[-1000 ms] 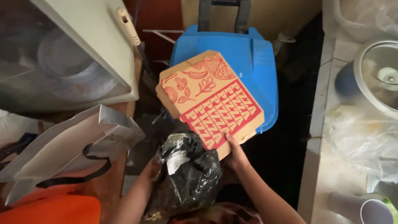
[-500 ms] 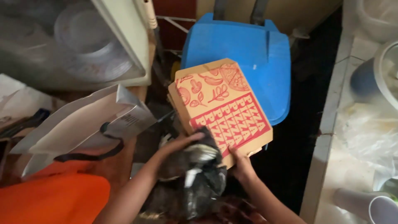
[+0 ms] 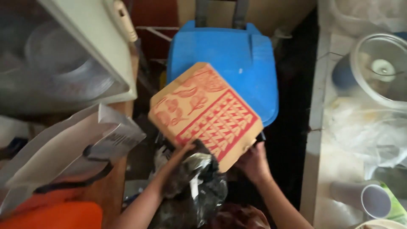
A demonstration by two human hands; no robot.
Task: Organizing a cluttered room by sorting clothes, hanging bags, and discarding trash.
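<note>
The right hand (image 3: 253,161) grips the near right edge of the tan cardboard pizza box with red print (image 3: 204,114), tilted over the blue plastic bin lid (image 3: 237,55). The left hand (image 3: 185,149) clutches the crumpled black plastic bag (image 3: 199,186) touching the box's near edge; dark open floor lies right.

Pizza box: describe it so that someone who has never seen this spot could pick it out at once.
Find the blue bin lid at top centre. Tilted over its near edge is the pizza box, with the right hand at its near corner and the left hand gripping a black plastic bag beside it. It is the only flat brown cardboard with red printing.
</note>
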